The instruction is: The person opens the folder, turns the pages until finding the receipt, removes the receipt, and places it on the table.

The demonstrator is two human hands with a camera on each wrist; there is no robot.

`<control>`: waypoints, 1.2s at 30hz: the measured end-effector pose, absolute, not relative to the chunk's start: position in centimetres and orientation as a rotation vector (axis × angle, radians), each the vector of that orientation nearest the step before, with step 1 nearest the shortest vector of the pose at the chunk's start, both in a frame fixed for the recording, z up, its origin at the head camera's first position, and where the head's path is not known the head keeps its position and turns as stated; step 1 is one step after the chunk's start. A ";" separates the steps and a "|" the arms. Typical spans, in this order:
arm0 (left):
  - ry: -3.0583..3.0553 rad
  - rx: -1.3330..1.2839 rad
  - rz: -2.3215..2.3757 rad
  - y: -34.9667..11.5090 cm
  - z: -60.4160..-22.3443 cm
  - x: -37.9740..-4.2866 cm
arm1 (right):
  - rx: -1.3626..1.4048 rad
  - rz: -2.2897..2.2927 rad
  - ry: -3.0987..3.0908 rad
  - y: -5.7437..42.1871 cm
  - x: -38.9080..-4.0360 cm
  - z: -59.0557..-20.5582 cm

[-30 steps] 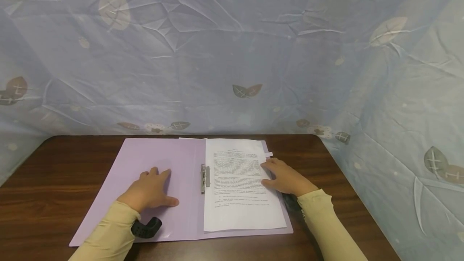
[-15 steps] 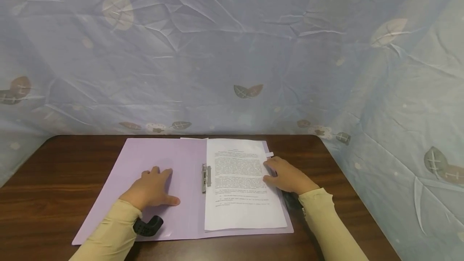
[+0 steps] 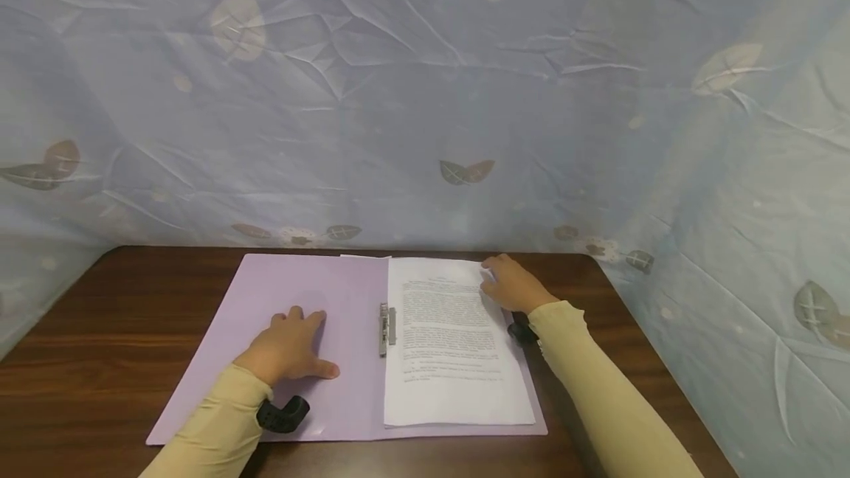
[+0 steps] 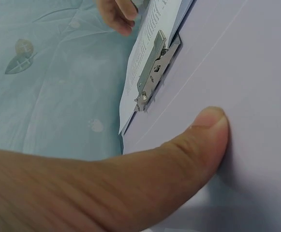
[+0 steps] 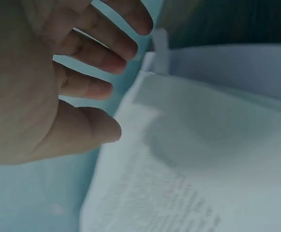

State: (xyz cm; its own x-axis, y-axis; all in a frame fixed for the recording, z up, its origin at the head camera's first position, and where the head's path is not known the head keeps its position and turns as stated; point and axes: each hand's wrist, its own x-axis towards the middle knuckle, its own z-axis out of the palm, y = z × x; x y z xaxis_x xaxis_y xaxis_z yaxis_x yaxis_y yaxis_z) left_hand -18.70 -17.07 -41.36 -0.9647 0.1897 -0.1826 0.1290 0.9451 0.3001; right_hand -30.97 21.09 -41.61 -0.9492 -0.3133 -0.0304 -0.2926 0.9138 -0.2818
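Note:
A lilac clip folder (image 3: 352,397) lies open flat on the table. Printed sheets (image 3: 458,400) are stacked on its right half, beside the metal clip (image 3: 384,330) near the spine. My left hand (image 3: 288,349) rests on the left cover with fingers spread; in the left wrist view its thumb (image 4: 198,140) touches the cover. At the top right corner of the stack is my right hand (image 3: 516,285). The right wrist view shows its fingers parted and loosely bent, holding nothing, over the sheets' corner and a small pale tab (image 5: 161,50).
The dark wood-grain table (image 3: 73,345) extends left and right of the folder. A blue patterned cloth (image 3: 398,116) hangs behind the table and along the right side. Each wrist wears a black band; the left band (image 3: 283,415) hangs over the folder's lower part.
My right hand has moved from the middle of the sheets' right edge up to their top right corner. The left hand stays on the cover. The head view has shifted slightly.

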 end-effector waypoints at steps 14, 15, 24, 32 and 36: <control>2.901 0.225 0.431 -16.8 -41.3 -18.5 | -0.333 -0.357 2.864 20.2 -32.5 -42.9; 2.901 0.224 0.431 -16.8 -41.3 -18.5 | -0.326 -0.345 2.856 20.2 -32.5 -42.9; 2.901 0.231 0.418 -17.0 -41.4 -18.5 | -0.306 -0.297 2.817 19.9 -32.5 -42.3; 2.895 0.224 0.433 -16.9 -41.1 -18.4 | -0.302 -0.299 2.861 19.8 -32.3 -42.3; 2.894 0.224 0.432 -16.9 -41.2 -18.5 | -0.336 -0.200 2.932 19.9 -32.0 -42.2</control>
